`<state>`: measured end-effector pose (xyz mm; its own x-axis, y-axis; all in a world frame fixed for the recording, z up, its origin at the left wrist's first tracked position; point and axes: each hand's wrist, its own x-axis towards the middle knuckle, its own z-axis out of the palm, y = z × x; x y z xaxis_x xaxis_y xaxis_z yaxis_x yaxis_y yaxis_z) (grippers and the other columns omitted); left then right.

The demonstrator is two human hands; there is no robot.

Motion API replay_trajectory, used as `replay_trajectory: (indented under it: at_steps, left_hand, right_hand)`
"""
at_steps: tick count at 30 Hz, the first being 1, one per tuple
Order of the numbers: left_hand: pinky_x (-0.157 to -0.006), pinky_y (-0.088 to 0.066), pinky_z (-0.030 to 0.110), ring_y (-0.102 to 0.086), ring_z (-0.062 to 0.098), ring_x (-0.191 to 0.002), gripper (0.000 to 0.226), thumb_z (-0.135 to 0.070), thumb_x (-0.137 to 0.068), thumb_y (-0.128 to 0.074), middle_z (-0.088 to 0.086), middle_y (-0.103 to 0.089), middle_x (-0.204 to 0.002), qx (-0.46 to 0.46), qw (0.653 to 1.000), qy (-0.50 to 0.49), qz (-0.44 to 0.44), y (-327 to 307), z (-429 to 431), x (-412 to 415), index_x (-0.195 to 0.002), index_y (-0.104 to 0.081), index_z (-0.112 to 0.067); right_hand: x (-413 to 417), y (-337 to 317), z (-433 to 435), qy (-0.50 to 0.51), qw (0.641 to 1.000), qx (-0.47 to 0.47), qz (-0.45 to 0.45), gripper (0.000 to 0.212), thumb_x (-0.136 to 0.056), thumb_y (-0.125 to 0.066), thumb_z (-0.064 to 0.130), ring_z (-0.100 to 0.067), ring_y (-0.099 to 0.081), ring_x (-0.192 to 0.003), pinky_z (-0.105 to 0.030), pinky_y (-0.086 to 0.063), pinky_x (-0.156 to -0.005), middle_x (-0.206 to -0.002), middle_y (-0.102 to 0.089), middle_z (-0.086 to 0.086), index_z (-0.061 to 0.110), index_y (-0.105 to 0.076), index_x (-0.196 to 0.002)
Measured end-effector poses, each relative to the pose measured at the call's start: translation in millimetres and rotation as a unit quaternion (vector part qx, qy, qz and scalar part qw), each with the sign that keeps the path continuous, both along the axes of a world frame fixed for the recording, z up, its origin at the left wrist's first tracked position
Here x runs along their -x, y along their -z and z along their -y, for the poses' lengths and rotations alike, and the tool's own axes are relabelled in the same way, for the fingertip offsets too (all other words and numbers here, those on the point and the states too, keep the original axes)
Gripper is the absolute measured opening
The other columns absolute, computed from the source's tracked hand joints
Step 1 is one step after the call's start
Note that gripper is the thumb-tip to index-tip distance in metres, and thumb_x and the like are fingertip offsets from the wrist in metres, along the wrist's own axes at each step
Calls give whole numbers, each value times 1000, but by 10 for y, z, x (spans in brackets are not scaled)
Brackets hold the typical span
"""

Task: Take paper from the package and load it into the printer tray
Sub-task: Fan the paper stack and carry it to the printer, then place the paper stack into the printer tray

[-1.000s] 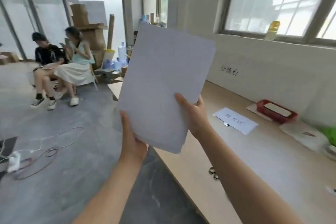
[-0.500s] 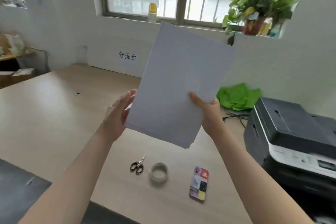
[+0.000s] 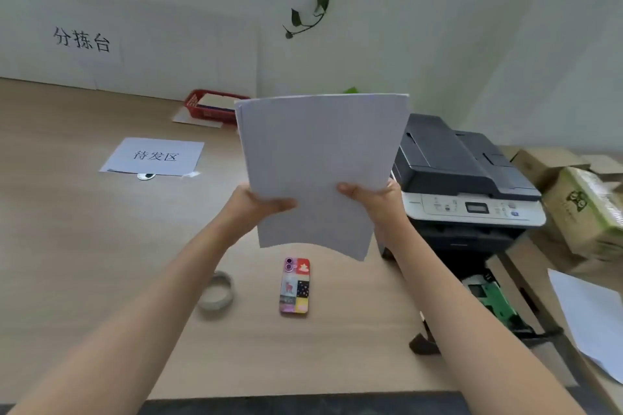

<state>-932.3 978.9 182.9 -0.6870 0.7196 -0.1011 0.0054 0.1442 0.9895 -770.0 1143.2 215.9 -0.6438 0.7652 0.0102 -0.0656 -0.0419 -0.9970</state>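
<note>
I hold a stack of white paper (image 3: pixel 320 165) upright above the wooden table, just left of the printer. My left hand (image 3: pixel 251 204) grips its lower left edge and my right hand (image 3: pixel 377 199) grips its lower right edge. The dark grey and white printer (image 3: pixel 472 178) stands at the table's right end. Its paper tray (image 3: pixel 499 300) is pulled out toward me, partly hidden by my right forearm, with green parts showing inside.
On the wooden table (image 3: pixel 84 246) lie a phone (image 3: pixel 295 285) in a colourful case, a tape roll (image 3: pixel 215 291), a labelled sheet (image 3: pixel 153 157) and a red basket (image 3: pixel 210 106). Cardboard boxes (image 3: pixel 580 205) and a loose white sheet (image 3: pixel 593 317) sit right of the printer.
My view swung right from the room to the table and printer. The paper came lower and squarer, and my left hand closed on its edge again.
</note>
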Motion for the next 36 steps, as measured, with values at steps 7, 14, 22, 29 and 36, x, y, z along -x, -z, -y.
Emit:
replay_trajectory:
  at_steps: [7,14,22,29,36]
  left_hand:
    - [-77,-57,39,-70,11,-76,18,-20,-73,-87,0,-76,-87,26,993,-57,104,653,-716,-1019,-86,-76,-14]
    - [-65,-57,41,-75,25,-79,52,-58,-46,-90,-3,-80,-85,83,980,-130,123,841,-1168,-1637,-84,-80,-24]
    - [-72,-60,36,-72,10,-65,15,-28,-74,-85,-9,-77,-70,-9,990,-119,71,308,-1743,-2033,-75,-76,-16]
    - [-56,-59,21,-72,6,-60,18,-34,-81,-78,-9,-76,-70,-73,996,-45,10,-413,-2223,-2212,-81,-75,-17]
    - [-76,-62,38,-76,22,-81,26,-29,-83,-78,5,-79,-94,-57,989,28,132,-158,-2441,-2673,-101,-75,-10]
  right_hand:
    - [-857,695,-586,3,995,77,60,13,-72,-82,5,-21,-70,-76,-39,-57,-73,-80,-75,-4,11,-73,-79]
    - [-1415,948,-1157,-38,991,117,51,17,-71,-83,6,-21,-71,-79,-38,-58,-75,-86,-76,-6,9,-74,-85]
    - [-1824,519,-1699,-44,994,98,12,19,-77,-79,11,-21,-74,-82,-30,-60,-65,-90,-77,-4,10,-72,-94]
    - [-2201,-159,-2047,-3,1000,12,-27,16,-90,-66,21,-19,-72,-84,-34,-61,-74,-97,-73,-1,15,-63,-105]
    - [-2765,-13,-2382,16,995,73,59,41,-84,-72,27,-33,-69,-101,-51,-56,-88,-114,-69,-13,8,-57,-117]
